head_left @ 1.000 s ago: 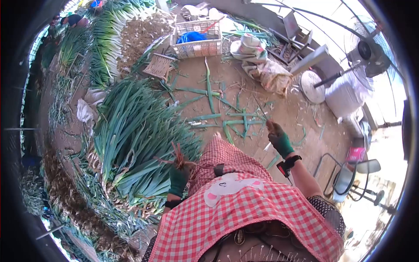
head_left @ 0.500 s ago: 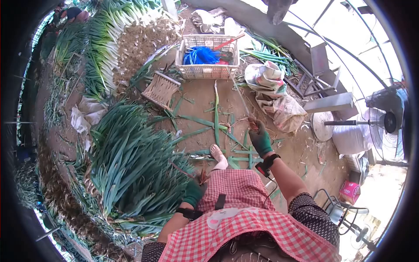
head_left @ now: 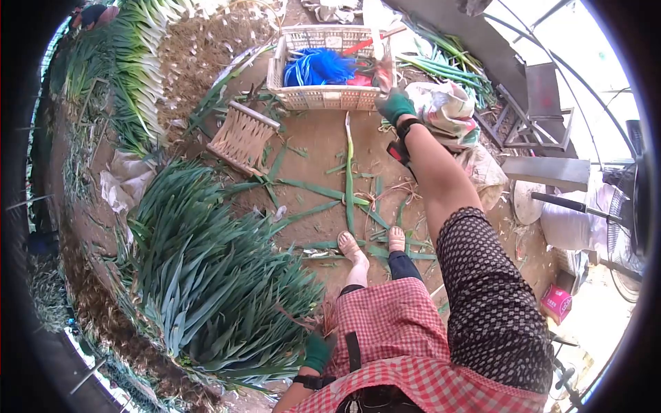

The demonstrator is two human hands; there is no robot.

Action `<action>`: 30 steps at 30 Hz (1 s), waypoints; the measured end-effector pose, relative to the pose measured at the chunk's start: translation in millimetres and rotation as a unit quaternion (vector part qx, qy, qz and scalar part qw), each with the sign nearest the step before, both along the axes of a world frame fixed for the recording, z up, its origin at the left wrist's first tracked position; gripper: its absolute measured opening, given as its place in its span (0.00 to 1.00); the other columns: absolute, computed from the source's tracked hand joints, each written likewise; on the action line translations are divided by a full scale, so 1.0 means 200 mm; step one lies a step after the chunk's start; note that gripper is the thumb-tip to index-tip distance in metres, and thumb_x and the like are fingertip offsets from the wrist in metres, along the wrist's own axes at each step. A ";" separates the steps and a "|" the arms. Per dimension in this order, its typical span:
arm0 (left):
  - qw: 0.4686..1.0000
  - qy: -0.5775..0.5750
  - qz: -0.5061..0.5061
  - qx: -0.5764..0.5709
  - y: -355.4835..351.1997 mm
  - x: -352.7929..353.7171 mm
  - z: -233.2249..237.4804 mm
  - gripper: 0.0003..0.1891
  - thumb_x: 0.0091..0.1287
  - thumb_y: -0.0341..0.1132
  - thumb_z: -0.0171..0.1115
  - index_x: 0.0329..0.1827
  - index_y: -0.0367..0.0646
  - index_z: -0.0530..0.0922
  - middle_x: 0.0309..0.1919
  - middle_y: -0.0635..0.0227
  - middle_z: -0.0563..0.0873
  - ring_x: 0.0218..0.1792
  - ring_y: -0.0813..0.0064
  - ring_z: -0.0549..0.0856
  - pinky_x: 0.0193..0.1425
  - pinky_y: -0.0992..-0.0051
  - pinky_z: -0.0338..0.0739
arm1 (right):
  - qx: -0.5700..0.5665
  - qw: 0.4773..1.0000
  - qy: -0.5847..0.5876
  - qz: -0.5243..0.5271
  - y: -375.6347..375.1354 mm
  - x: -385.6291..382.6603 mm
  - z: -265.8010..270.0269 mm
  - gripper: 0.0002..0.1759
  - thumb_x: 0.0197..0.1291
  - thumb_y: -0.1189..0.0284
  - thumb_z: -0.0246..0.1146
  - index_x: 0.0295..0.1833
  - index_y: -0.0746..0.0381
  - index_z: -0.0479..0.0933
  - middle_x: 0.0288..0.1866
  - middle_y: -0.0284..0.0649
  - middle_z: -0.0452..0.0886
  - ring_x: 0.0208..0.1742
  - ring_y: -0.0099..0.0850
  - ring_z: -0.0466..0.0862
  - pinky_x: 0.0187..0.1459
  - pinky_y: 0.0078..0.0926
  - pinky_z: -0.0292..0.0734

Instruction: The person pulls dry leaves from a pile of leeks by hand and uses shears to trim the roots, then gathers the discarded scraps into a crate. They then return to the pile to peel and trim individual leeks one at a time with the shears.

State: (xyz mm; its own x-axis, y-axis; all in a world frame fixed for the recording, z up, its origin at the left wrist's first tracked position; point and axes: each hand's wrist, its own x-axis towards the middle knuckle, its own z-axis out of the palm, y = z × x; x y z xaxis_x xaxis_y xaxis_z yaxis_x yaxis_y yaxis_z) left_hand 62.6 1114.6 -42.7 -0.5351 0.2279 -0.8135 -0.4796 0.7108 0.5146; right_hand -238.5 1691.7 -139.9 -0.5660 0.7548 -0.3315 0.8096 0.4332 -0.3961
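My right hand point(head_left: 396, 105), in a green glove, reaches to the near right corner of the white plastic crate point(head_left: 317, 98). Its fingers are closed around reddish-brown strands point(head_left: 383, 73), which are blurred and hang over the crate's side. Low beside my lap, my gloved left hand point(head_left: 317, 352) is closed on a bundle of thin reddish-brown strands point(head_left: 326, 322). To its left lies a big heap of dark green leek leaves point(head_left: 213, 268). One single leek point(head_left: 349, 165) rests on the ground between my feet and the crate. Blue strands point(head_left: 320, 67) fill the crate's left half.
A small woven stool point(head_left: 244, 138) stands left of the crate. Crumpled sacks point(head_left: 444, 113) lie to its right, near a metal frame point(head_left: 537, 124). A fan point(head_left: 630, 199) is at the far right. Trimmed leeks point(head_left: 138, 82) are stacked at upper left.
My right hand has moved forward from over the ground to the crate's right corner, its arm stretching out. My left hand stays low beside my lap. The view has shifted, and both feet now show.
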 end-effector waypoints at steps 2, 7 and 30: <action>0.999 -0.006 0.042 0.007 -0.02 0.03 -0.06 0.18 0.64 0.37 0.64 0.55 0.38 0.80 0.41 0.54 0.89 0.41 0.60 0.88 0.47 0.65 0.81 | -0.024 0.998 -0.038 0.048 -0.10 0.10 -0.21 0.27 0.58 0.55 0.63 0.58 0.61 0.78 0.58 0.56 0.81 0.61 0.51 0.80 0.64 0.44 0.74; 0.998 0.029 -0.038 -0.041 -0.07 0.13 -0.24 0.19 0.64 0.39 0.67 0.54 0.36 0.79 0.37 0.52 0.88 0.40 0.55 0.88 0.44 0.61 0.81 | -0.165 0.970 -0.137 0.118 -0.56 0.84 -0.71 0.24 0.59 0.59 0.57 0.55 0.62 0.81 0.57 0.59 0.81 0.59 0.53 0.82 0.63 0.46 0.74; 0.924 -0.125 -0.335 -0.137 0.64 -0.08 -0.44 0.23 0.60 0.52 0.65 0.49 0.43 0.79 0.37 0.46 0.87 0.41 0.44 0.86 0.45 0.51 0.79 | -0.259 0.920 -0.295 0.002 -0.25 2.18 -1.11 0.23 0.58 0.57 0.61 0.50 0.64 0.82 0.52 0.60 0.83 0.56 0.55 0.83 0.59 0.47 0.76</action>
